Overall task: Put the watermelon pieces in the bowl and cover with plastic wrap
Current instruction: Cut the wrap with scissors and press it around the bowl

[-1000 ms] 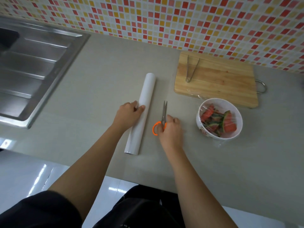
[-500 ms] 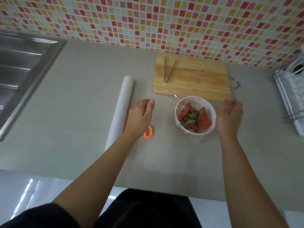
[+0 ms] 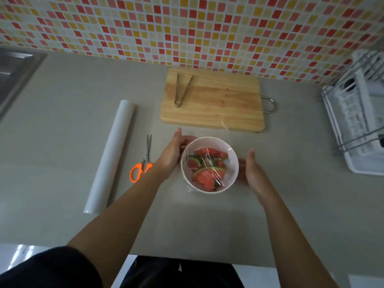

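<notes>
So the bowl point(image 3: 209, 164) sits on the counter point(image 3: 62, 142) pretty much dead centre, with the watermelon pieces point(image 3: 205, 169) already inside and a sheet of plastic wrap point(image 3: 212, 163) stretched over the top. The left hand point(image 3: 171, 154) is at the bowl's 9 o'clock, fingers open and cupped against the wall. The right hand point(image 3: 250, 173) is at 3 o'clock, open too, and I can't tell if it's touching the bowl or just beside it. Neither hand is clamped on anything.

What I'd worry about: the film looks loose, with a stray tail sticking out toward 1 o'clock over the cutting board point(image 3: 212, 100) edge. If the hands press down unevenly, one side could pop off the rim while the other sticks. Squeezing too hard could also slide the bowl, since it looks light. The wrap might cling to the fingers and lift off with them.

The scissors point(image 3: 143, 161) at 9 o'clock, the roll point(image 3: 112, 156) beyond them and the tongs point(image 3: 182, 90) on the board are all clear of the hands.
</notes>
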